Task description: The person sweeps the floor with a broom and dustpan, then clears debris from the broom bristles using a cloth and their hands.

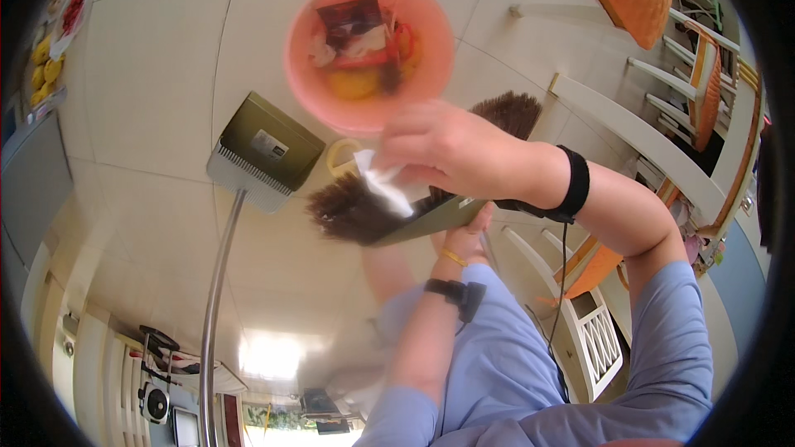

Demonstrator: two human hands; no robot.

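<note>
My left hand [470,233] grips the olive-green head of a broom [428,223], which is held up off the floor with its dark brown bristles spread to both sides. Over the bristles is my right hand [435,146], blurred, with its fingers closed on a crumpled white tissue [388,189]. The tissue hangs against the bristles. Just beyond my right hand stands a pink waste bin [297,74] lined with a clear bag. Inside it lie a dark box, yellow pieces and other rubbish.
An olive dustpan [248,130] with a grey comb edge and a metal pole [214,298] stands left on the tiled floor. A yellow ring-shaped thing [340,155] lies beside the bin. Orange-cushioned chairs [708,93] line the right. Yellow fruit [46,71] is at far left.
</note>
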